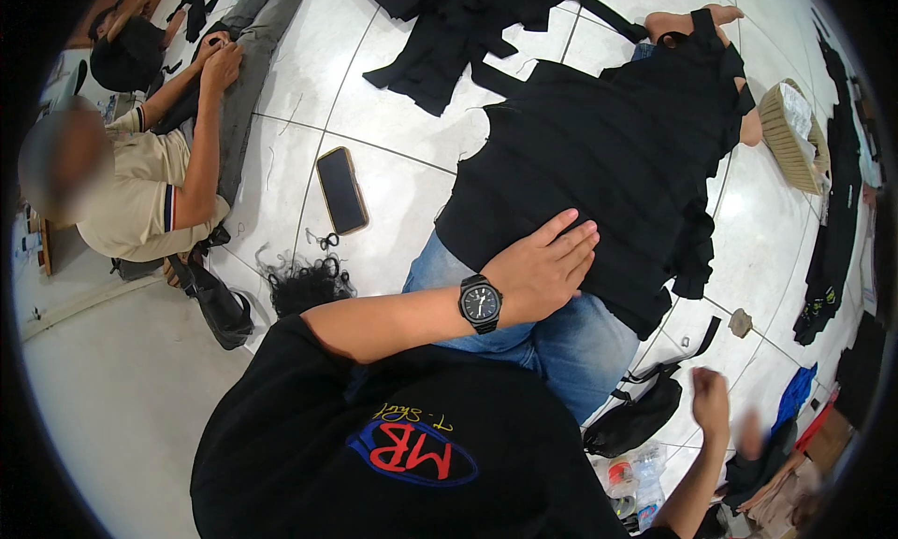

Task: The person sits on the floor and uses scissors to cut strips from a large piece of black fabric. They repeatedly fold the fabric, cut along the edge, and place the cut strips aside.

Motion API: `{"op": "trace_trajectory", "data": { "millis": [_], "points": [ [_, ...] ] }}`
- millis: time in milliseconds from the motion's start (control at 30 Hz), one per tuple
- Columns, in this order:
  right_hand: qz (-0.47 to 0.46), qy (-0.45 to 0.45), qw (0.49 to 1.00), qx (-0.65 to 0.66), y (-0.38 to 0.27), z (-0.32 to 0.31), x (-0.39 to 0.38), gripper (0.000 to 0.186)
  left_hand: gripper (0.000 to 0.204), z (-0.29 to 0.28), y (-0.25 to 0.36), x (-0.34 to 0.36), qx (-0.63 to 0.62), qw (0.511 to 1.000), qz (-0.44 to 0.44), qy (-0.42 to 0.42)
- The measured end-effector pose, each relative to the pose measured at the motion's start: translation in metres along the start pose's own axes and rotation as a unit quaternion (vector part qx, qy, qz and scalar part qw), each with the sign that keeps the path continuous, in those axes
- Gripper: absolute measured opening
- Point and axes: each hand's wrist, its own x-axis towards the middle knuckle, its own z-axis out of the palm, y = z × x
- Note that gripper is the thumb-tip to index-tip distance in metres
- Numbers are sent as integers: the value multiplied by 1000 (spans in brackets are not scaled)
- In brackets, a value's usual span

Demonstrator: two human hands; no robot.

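A large piece of black fabric point(585, 165) is spread over my denim-clad legs point(580, 352), reaching toward my bare feet point(678, 23). My left hand point(552, 263), with a black watch on the wrist, lies flat on the fabric, fingers stretched out. My right hand point(709, 397) is raised at the lower right, away from the fabric, with its fingers curled; whatever they hold is too small or hidden to make out. A black strapped bag point(636, 417) is beside it. A small grey piece point(740, 322) sits on the tiles nearby.
A person in a cream shirt point(140, 174) works on grey cloth at left; others sit beyond. On the tiles point(365, 137) are a phone point(342, 190), tangled black threads point(304, 285) and more black fabric point(440, 53). A basket point(793, 142) and clothes line the right.
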Motion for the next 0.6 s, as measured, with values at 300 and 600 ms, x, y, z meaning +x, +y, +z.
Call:
{"op": "trace_trajectory", "data": {
  "millis": [300, 600],
  "points": [
    [-301, 239, 895, -228, -151, 4, 61, 34, 56, -15, -20, -14, 35, 999, -1, -3],
    [-171, 166, 954, -181, -15, -11, 13, 17, 52, -4, -17, -13, -12, 1000, -2, 23]
  ]
}}
